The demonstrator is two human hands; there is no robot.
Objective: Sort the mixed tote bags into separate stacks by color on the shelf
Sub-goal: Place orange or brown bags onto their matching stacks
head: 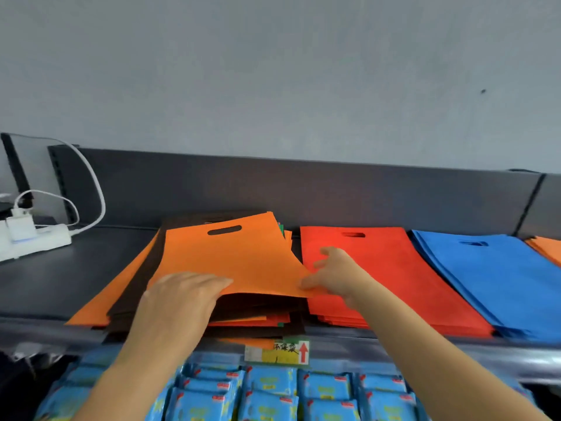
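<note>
A mixed pile of tote bags (133, 296) lies on the dark shelf (45, 287), with brown, orange, red and green edges showing. On top is an orange tote bag (239, 256) with a slot handle. My left hand (179, 299) holds its near left edge, fingers on top. My right hand (331, 275) pinches its near right corner, and that edge is lifted off the pile. To the right lie a red stack (391, 268), a blue stack (498, 275) and an orange stack (546, 247) at the frame edge.
A white power strip (33, 241) with a charger and white cables sits at the shelf's left end. A dark back panel (303, 189) runs behind the stacks. Below the shelf front are a price label (277, 352) and several blue packets (267, 393).
</note>
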